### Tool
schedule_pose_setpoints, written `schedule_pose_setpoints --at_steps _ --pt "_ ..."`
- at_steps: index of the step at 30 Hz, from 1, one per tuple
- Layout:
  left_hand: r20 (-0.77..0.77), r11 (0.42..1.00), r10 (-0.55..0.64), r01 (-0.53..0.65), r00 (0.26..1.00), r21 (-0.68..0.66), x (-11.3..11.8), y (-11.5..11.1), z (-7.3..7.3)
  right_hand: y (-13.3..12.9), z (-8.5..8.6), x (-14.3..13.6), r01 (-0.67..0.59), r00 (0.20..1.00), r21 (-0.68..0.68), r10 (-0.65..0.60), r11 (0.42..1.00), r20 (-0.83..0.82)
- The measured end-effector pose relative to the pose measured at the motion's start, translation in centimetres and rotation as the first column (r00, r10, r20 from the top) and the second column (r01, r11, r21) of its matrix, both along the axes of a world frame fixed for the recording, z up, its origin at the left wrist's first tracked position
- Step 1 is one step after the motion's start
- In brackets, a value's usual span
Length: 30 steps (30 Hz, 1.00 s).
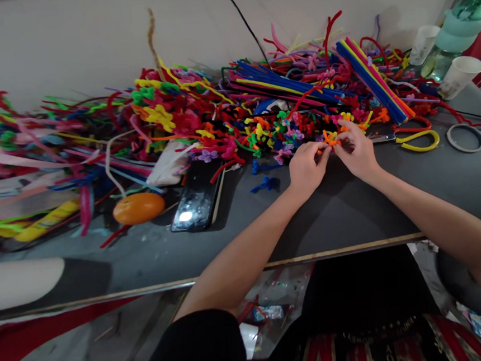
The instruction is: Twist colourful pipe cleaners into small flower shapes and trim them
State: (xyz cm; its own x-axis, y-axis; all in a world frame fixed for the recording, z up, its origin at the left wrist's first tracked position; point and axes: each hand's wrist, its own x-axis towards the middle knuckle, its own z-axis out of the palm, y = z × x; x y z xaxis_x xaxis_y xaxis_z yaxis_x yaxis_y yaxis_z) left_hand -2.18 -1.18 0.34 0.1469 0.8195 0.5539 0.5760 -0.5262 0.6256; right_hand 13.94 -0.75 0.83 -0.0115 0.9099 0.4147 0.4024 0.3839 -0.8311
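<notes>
Between my two hands is an orange pipe-cleaner flower [330, 139], pinched by the fingertips of both. My left hand [308, 166] is closed on its left side, thumb against forefinger. My right hand [356, 149] grips the other side, with the forefinger raised above it. Just behind lies a heap of small pipe-cleaner flowers [261, 133] in many colours. Two blue pipe-cleaner pieces [266, 184] rest on the table left of my left hand. Scissors [418, 141] with yellow and red handles lie right of my right hand.
Bundled straight pipe cleaners [377, 81] lie on the heap along the wall. A phone [195, 198] and an orange fruit [138, 208] sit to the left. Paper cups [461, 78], a bottle [457, 29] and a grey ring [466, 138] stand or lie at the right.
</notes>
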Motion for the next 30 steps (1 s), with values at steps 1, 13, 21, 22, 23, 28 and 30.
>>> schedule_pose_setpoints --at_steps 1,13,21,22,23,28,30 --pt "0.004 1.000 -0.008 0.008 1.000 -0.005 0.0 0.0 0.0 0.0 -0.1 0.0 -0.005 1.000 -0.006 0.005 1.000 -0.006" --pt "0.251 0.957 -0.197 0.241 0.948 -0.161 -0.4 1.4 -0.9 1.2 -1.5 0.6 -0.139 0.975 -0.174 0.104 0.975 -0.196" --pt "0.298 0.949 -0.182 0.246 0.937 -0.197 -0.8 1.4 -0.1 1.2 -0.6 0.7 -0.144 0.946 -0.244 0.061 0.959 -0.317" --pt "0.284 0.960 -0.151 0.209 0.947 -0.188 -0.9 1.3 0.1 1.2 -0.6 0.7 -0.131 0.948 -0.245 0.049 0.961 -0.315" --pt "0.266 0.968 -0.129 0.180 0.955 -0.176 -1.0 1.2 0.3 1.2 -0.5 0.7 -0.120 0.949 -0.245 0.039 0.962 -0.312" --pt "0.115 0.987 -0.157 0.161 0.981 -0.027 -1.2 0.9 0.5 1.1 -0.6 0.6 -0.109 0.952 -0.273 0.021 0.956 -0.304" --pt "0.081 0.990 -0.143 0.142 0.986 0.014 -1.3 0.9 0.5 1.0 -0.5 0.5 -0.102 0.953 -0.269 0.017 0.958 -0.302"
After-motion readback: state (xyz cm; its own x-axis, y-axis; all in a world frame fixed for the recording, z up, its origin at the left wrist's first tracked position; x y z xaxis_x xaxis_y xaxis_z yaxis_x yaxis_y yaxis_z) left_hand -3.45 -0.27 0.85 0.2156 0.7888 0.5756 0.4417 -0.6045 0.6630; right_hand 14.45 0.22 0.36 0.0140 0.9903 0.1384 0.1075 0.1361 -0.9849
